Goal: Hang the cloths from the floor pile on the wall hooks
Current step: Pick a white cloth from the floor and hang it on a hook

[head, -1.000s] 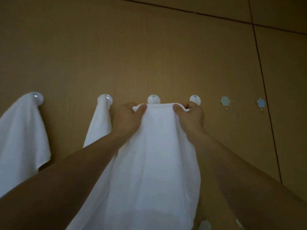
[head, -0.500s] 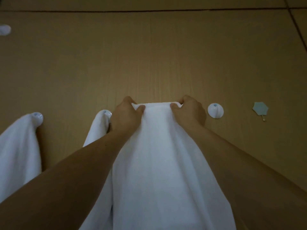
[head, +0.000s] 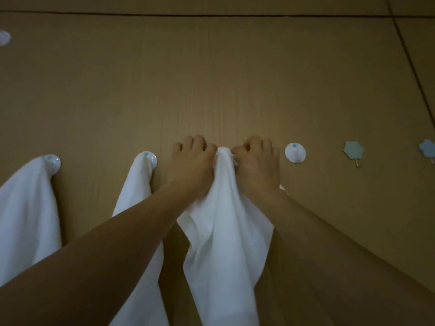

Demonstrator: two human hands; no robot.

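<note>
Head view, dim light, looking at a tan wood-grain wall panel (head: pixel 211 78). Left hand (head: pixel 191 164) and right hand (head: pixel 257 165) sit close together at frame centre, both pinching the gathered top of a thin white cloth (head: pixel 223 220); the bunched tip pokes up between the fingertips. Grip on both sides is tight and narrow, closed on fabric. The cloth hangs straight down from the hands to the bottom edge.

The hook under that bunch is hidden by hands and fabric, so I can't tell if the cloth is actually seated on it.

Progress as far as visible:
- Far-left white cloth (head: pixel 26 208) hangs off a round white wall hook (head: pixel 52 161) at the left edge. Done.
- Second white cloth (head: pixel 136 196) hangs off the next round white hook (head: pixel 148 157), just left of the left hand. Done.
- Third cloth: in hand, at the hooking step.
- Bare round white hook (head: pixel 295 152) just right of the right hand. Free.
- Two small pale-blue flower-shaped hooks (head: pixel 353 150) at the right edge. Free.
- Another white round object (head: pixel 4 38) in the upper left, partly cut off; can't tell what it is.

Floor pile is out of frame, so the remaining cloth count is unknown. Judgement: two hung, third nearly there, at least three hooks left open.
</note>
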